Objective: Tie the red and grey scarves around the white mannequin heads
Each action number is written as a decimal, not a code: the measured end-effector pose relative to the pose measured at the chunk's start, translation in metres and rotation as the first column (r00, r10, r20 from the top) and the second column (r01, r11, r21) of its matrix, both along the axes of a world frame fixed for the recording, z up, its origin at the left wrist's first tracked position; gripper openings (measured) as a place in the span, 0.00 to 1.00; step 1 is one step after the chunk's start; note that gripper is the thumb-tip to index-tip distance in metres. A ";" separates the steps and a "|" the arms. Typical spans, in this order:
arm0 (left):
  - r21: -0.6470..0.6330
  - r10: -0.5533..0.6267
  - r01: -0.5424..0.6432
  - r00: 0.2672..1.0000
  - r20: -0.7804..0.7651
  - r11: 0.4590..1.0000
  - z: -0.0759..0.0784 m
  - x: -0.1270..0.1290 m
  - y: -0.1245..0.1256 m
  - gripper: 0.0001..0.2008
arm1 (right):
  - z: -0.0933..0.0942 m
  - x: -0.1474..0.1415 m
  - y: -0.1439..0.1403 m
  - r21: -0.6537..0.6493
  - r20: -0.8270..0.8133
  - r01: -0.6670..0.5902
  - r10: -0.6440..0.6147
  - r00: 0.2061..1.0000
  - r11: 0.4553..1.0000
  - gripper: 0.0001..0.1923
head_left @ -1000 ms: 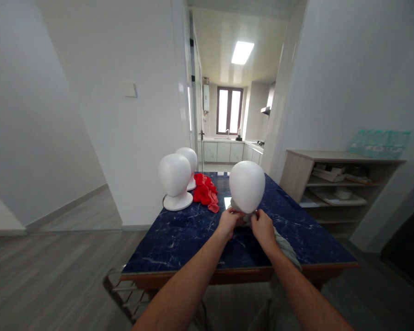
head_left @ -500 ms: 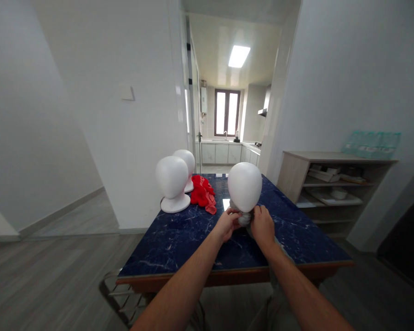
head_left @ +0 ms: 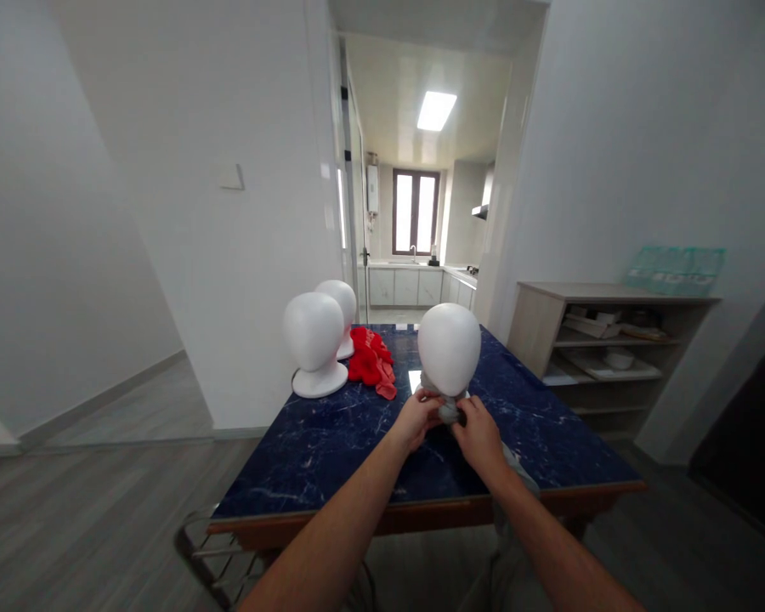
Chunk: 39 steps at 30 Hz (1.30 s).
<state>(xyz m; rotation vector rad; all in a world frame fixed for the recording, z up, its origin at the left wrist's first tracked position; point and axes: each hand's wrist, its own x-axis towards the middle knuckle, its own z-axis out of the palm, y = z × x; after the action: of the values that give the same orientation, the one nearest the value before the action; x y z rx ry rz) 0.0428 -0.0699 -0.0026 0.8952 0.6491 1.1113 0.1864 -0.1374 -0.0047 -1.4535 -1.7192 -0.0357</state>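
Head view, looking forward and down along both forearms. Left hand (head_left: 416,418) and right hand (head_left: 478,431) together at the base of the nearest white mannequin head (head_left: 450,348), just below its rounded lower end. Grey cloth (head_left: 450,411) bunched around the neck of that head, pinched between the two hands. Left fingers (head_left: 428,406) curled closed on the cloth from the left side; right fingers (head_left: 461,416) curled closed on the same cloth from the right side. Hands close together, nearly touching over the bunched part. Loose tail of the grey cloth trailing behind the right wrist toward the near edge of the table (head_left: 331,450) and hanging over it.

Nearest mannequin head upright, on the dark blue marbled table, right of centre and closest to the person. Base of this head hidden by cloth and hands.

Second mannequin head (head_left: 314,333) upright on its round foot at the left part of the table, well apart from the hands. Third mannequin head (head_left: 340,299) just behind the second, partly covered by it. Red cloth (head_left: 370,361) heaped on the table between the left pair and the nearest head, touching neither hand.

Open shelf unit (head_left: 603,340) against the right wall, beyond the table.
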 end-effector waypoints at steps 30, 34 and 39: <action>-0.050 -0.019 0.019 1.000 -0.015 0.999 0.005 -0.005 -0.005 0.16 | 0.054 0.083 -0.038 -0.338 -0.745 -0.643 0.223 0.629 0.687 0.18; -0.044 -0.025 0.025 1.000 -0.010 0.999 0.004 -0.006 -0.005 0.16 | 0.049 0.081 -0.044 -0.186 -0.770 -0.659 0.308 0.559 0.729 0.20; -0.051 -0.039 0.038 0.999 -0.018 0.998 0.003 -0.007 -0.004 0.17 | 0.033 0.087 -0.041 -0.266 -0.809 -0.605 0.167 0.563 0.751 0.24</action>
<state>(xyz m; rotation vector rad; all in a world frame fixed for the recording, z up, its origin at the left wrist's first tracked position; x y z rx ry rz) 0.0361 -0.0741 0.0003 0.8723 0.6703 1.0485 0.2737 -0.1782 0.0280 -1.1038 -1.3177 1.2362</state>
